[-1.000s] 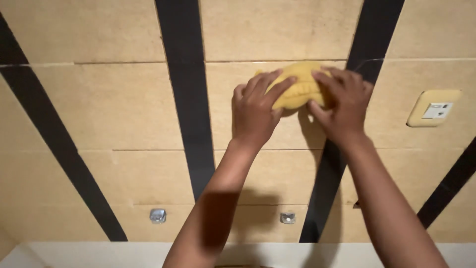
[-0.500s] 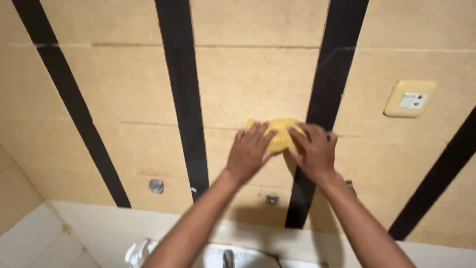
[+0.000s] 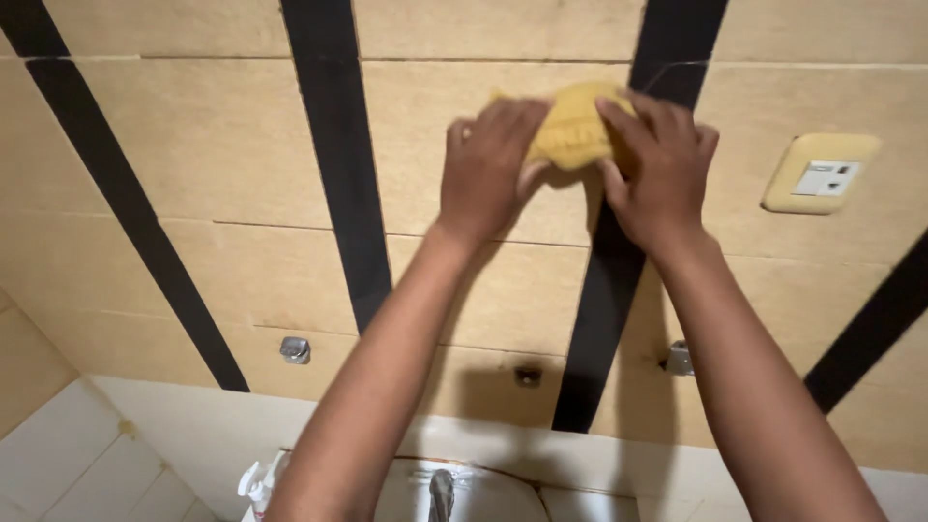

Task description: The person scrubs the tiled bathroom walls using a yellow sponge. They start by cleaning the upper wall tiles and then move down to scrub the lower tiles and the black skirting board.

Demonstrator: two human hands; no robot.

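Both hands up high: left hand point(image 3: 488, 169) and right hand point(image 3: 657, 169) clamped on the yellow cloth point(image 3: 577, 126), pressing it against the beige tiled wall point(image 3: 222, 155). Risk: drifting right could drag it onto the wall socket point(image 3: 822, 174).

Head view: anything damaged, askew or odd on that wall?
Nothing stands out. Both hands, left hand and right hand, press a yellow cloth flat on the beige tiled wall. The wall socket looks tilted, as do the black stripes, so likely camera angle.
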